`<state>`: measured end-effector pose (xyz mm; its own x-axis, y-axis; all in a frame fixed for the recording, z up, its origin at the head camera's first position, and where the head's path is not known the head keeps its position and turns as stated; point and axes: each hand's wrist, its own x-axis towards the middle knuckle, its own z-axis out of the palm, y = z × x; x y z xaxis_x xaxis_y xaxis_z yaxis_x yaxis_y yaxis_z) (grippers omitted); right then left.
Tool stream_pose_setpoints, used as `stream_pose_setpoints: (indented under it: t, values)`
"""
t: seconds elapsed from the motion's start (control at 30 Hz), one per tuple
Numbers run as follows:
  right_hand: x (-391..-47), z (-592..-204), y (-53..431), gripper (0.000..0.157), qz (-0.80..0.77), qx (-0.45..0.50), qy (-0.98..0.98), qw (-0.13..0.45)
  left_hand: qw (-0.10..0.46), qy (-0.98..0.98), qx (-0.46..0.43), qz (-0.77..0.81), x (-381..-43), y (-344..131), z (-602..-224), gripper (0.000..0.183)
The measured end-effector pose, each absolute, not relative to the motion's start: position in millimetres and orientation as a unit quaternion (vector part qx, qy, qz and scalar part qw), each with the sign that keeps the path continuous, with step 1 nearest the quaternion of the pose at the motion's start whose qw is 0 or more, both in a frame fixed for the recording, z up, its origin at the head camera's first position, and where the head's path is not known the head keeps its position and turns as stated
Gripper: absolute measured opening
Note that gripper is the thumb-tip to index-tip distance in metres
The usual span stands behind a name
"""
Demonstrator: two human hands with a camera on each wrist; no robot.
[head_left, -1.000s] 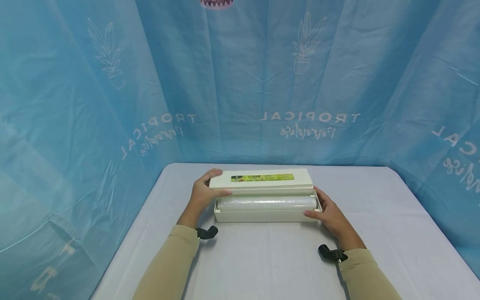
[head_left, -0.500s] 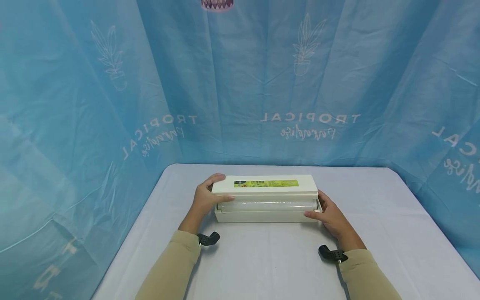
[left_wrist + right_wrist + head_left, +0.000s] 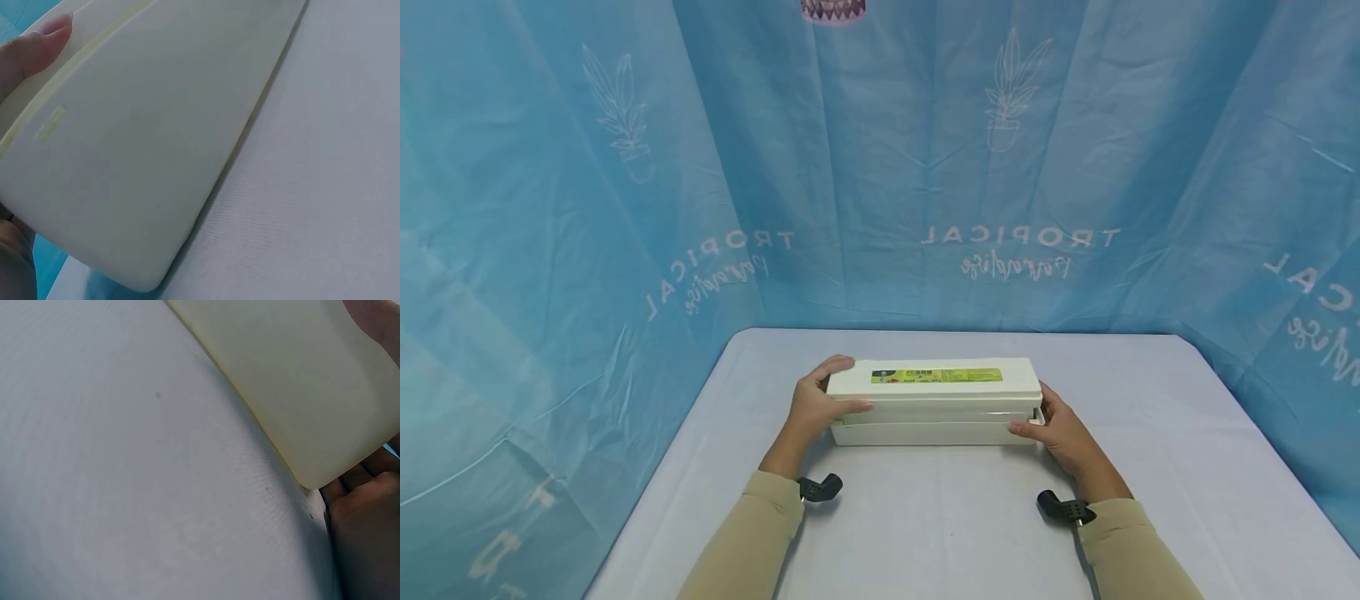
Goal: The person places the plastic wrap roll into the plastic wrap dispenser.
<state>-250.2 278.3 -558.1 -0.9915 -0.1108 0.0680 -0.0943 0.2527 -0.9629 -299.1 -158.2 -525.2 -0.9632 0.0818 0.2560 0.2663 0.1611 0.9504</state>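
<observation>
A long white cling film box (image 3: 925,434) sits on the table, with a narrow strip of the film roll (image 3: 940,416) showing at its front. Its lid (image 3: 842,379), which carries a yellow-green label (image 3: 936,376), lies low over the base with a slight gap. My left hand (image 3: 817,403) grips the lid's left end, thumb in front and fingers behind. At the right end, my right hand (image 3: 1060,427) holds the base, its thumb on the front wall. Both wrist views show the smooth front of the box (image 3: 156,125) close up; the far fingers are partly hidden.
A white cloth (image 3: 940,533) covers the table. Blue printed curtains (image 3: 880,167) hang behind and along both sides. Each wrist wears a black camera mount (image 3: 822,488).
The lid has come down toward me and slightly right over the base, covering most of the film roll. My left hand moved down with it. My right hand stayed in place.
</observation>
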Motion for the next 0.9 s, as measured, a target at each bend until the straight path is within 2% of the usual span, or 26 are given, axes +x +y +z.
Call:
stream_pose_setpoints:
  t: [0.53, 0.9]
  values:
    - [-251, -559, 279, 0.112, -0.629, -0.088, 0.772, 0.005, 0.081, -0.754, -0.119, -0.641, -292, -157, -527, 0.085]
    - [-253, -555, 282, 0.121, -0.646, -0.098, 0.757, -0.033, 0.084, -0.768, -0.104, -0.627, -287, -157, -525, 0.091]
